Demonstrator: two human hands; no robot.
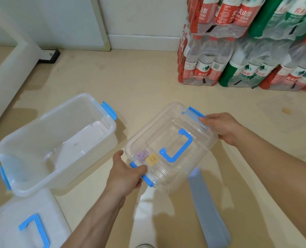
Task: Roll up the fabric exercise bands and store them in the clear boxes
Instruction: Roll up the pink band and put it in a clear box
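On a beige floor, the lidded clear plastic box with blue handle sits frame centre; left hand grips its near blue latch, right hand the far. A grey-blue fabric band lies lower right.

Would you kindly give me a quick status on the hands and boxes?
Left hand and right hand each on a blue latch of the lidded clear box. Purple roll inside. Grey-blue band unrolled on floor. Open box left, clear.
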